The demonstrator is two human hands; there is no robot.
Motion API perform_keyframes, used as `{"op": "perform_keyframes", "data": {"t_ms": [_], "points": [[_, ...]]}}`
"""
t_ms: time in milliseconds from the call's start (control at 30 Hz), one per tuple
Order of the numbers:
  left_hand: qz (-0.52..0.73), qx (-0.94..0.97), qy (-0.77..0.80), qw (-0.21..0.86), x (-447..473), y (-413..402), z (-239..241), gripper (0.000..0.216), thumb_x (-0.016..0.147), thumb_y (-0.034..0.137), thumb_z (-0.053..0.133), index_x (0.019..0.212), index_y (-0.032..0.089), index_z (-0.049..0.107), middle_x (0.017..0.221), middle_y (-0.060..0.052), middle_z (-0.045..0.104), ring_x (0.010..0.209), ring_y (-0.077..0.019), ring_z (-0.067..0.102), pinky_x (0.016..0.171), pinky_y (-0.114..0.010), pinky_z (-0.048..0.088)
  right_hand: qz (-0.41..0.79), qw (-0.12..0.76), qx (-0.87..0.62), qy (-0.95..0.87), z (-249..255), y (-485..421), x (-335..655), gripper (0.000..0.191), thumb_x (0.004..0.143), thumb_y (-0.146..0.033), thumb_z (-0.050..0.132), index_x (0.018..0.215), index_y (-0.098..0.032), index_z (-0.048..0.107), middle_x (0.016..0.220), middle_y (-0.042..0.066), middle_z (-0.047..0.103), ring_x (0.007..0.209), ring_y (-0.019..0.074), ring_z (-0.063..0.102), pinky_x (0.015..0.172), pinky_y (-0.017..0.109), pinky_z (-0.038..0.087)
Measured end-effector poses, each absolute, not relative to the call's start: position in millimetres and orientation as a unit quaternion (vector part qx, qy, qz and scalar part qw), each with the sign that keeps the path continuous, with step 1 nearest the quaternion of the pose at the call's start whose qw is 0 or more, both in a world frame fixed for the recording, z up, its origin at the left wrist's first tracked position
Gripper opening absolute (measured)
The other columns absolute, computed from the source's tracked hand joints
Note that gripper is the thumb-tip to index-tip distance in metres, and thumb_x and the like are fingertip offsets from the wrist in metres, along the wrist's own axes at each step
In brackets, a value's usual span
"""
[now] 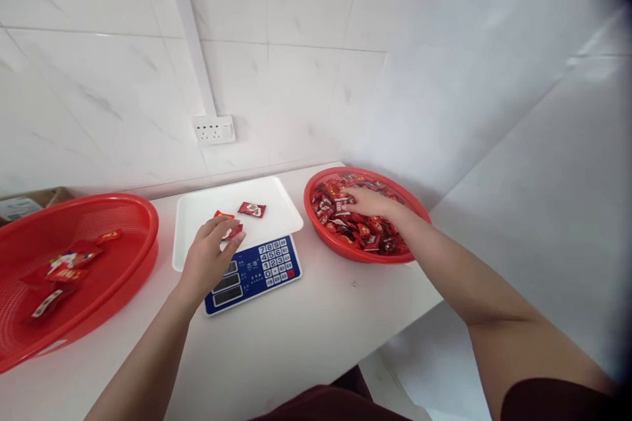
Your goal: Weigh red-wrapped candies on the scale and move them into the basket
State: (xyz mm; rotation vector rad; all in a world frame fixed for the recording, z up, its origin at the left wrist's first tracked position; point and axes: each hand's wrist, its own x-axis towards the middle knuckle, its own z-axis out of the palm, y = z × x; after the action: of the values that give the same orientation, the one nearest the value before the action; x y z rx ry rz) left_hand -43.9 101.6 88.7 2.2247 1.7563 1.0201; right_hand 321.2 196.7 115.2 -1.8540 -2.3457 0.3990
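My left hand (210, 253) is over the white tray (269, 197) of a weighing scale. Its thumb and fingers are closed about a small red wrapped packet (233, 231). Another dark red packet (252, 210) lies flat on the tray, and an orange-red one (224, 214) shows just behind my fingers. On the right, my right hand (368, 202) reaches into a red plastic basket (320, 230) filled with similar small packets (363, 230). Its fingers are spread and touch the pile, with their tips partly hidden among the wrappers.
The scale's blue keypad panel (254, 273) faces me below the tray. At the left stands a larger red basket (133, 263) holding several red packages (66, 270). A cardboard box (49, 197) is behind it. A wall socket (214, 130) sits above the white table (316, 322).
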Motion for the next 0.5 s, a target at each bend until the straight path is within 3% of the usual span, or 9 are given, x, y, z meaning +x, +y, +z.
{"op": "perform_keyframes", "data": {"t_ms": [167,367,500], "points": [[0.313,0.767,0.55,0.102,-18.0,97.7,88.7,0.038,0.086,0.049,0.043,0.109,0.023,0.059,0.119,-0.007,0.054,0.107,-0.0247,0.052,0.067,-0.03,0.052,0.14,0.025,-0.614,-0.776,100.1,187.8,328.7,0.056,0.071,-0.022,0.066,0.125,-0.021,0.053,0.129,0.01,0.054,0.117,0.0313,0.05,0.098,0.041,0.039],[0.299,0.774,0.548,0.103,-18.7,94.1,82.9,0.036,0.087,0.049,0.043,0.11,0.025,0.058,0.119,-0.006,0.055,0.103,-0.0239,0.054,0.072,-0.033,0.052,0.152,0.036,-0.62,-0.769,112.6,187.3,341.6,0.046,0.084,-0.015,0.045,0.13,-0.022,0.045,0.119,0.004,0.061,0.103,0.017,0.059,0.085,0.025,0.046],[0.296,0.781,0.542,0.093,-17.3,91.2,83.5,0.036,0.087,0.048,0.042,0.11,0.024,0.058,0.118,-0.006,0.056,0.106,-0.0245,0.053,0.077,-0.034,0.051,0.146,0.003,-0.634,-0.76,111.7,185.8,350.6,0.047,0.08,-0.03,0.057,0.126,-0.021,0.05,0.125,0.008,0.056,0.111,0.0244,0.054,0.092,0.031,0.042]]}}
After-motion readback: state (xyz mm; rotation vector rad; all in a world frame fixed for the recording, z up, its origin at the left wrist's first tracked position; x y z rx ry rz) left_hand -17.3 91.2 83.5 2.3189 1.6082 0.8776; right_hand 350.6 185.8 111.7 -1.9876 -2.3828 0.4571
